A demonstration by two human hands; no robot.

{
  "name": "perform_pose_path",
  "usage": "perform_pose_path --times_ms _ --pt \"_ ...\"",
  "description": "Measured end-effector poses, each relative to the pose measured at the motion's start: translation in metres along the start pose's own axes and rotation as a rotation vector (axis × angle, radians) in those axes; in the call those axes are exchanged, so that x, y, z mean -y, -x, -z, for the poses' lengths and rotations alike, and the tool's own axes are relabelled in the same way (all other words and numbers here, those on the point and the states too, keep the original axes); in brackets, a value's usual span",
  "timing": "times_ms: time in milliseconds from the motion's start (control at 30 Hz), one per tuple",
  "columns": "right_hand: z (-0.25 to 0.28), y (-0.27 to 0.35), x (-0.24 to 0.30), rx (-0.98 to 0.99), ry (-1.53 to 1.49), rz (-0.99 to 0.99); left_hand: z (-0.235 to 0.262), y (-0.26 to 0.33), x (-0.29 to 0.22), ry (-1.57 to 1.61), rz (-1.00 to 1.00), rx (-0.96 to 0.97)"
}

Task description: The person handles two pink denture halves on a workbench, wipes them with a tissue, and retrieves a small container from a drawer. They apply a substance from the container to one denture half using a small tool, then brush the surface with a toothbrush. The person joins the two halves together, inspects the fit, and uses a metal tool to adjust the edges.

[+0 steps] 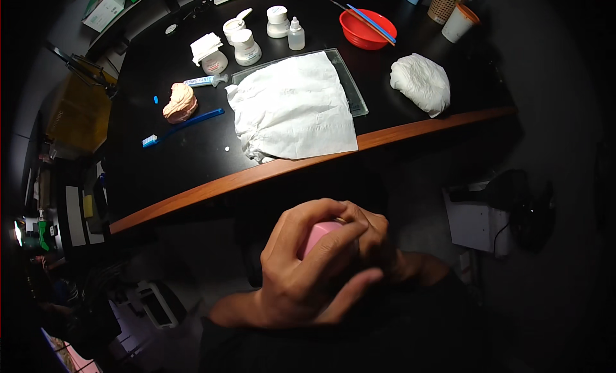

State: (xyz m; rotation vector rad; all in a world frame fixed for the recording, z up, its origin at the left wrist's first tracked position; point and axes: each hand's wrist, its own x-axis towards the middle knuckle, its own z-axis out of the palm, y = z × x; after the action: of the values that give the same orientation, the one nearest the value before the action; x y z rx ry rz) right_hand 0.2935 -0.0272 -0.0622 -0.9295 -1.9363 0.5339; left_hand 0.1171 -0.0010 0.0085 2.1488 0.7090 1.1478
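Note:
Close to my body, below the table's front edge, my left hand [292, 264] wraps its fingers round a smooth pink block-like object [316, 234]. Only a patch of pink shows between the fingers, so its full shape is hidden. From the right, my right hand [378, 245] closes over the other side with curled fingers, pressed against the left hand. On the table ahead lies a creased white paper towel [295, 110], partly over a glass slab [353, 97]. Left of it are a peach-coloured dental model [180, 103] and a blue toothbrush [196, 120].
The black table has a wooden front edge [269, 171]. Several white jars [246, 49], a dropper bottle [296, 36] and a syringe [206, 81] stand or lie behind. A red bowl [362, 36] bears brushes; crumpled tissue [420, 84] sits at right, below a cup [459, 23].

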Motion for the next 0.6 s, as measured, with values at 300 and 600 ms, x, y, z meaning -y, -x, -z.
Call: perform_pose_path --times_ms 300,600 --pt "0.082 -0.004 0.008 0.488 -0.686 0.068 -0.046 -0.035 0.011 0.859 -0.633 0.435" --pt "0.297 -0.004 -0.015 -0.298 -0.350 -0.066 0.037 -0.011 0.077 -0.300 -0.149 -0.176"
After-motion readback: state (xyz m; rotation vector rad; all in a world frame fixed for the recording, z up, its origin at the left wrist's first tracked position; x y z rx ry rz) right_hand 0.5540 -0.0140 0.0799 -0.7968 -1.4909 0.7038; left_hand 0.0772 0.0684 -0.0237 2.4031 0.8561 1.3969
